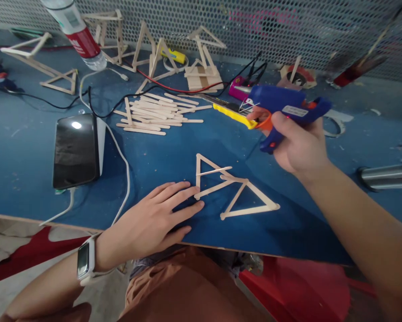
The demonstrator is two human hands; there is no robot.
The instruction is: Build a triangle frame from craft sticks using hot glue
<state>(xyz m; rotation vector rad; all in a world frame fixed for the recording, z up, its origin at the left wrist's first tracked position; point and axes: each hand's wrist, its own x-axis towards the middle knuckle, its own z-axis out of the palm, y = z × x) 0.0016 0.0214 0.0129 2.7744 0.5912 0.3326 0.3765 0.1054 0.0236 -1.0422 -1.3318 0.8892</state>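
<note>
My right hand (298, 145) is wrapped round the handle of a blue hot glue gun (276, 99), holding it above the blue table with its nozzle toward the left. My left hand (167, 212) lies flat with fingers stretched out, its fingertips at the lower left corner of a popsicle stick frame (214, 190). That frame is made of two joined triangles and lies on the table near the front edge. Behind it spreads a pile of loose popsicle sticks (157, 112). A yellow utility knife (234, 115) lies just beyond the glue gun, partly hidden by my fingers.
A phone (76, 152) on a white block with a white cable (125, 167) stands at the left. Several stick structures (203, 67) and a water bottle (76, 36) line the back by a perforated metal screen (174, 22). A metal cylinder (385, 177) lies at the right.
</note>
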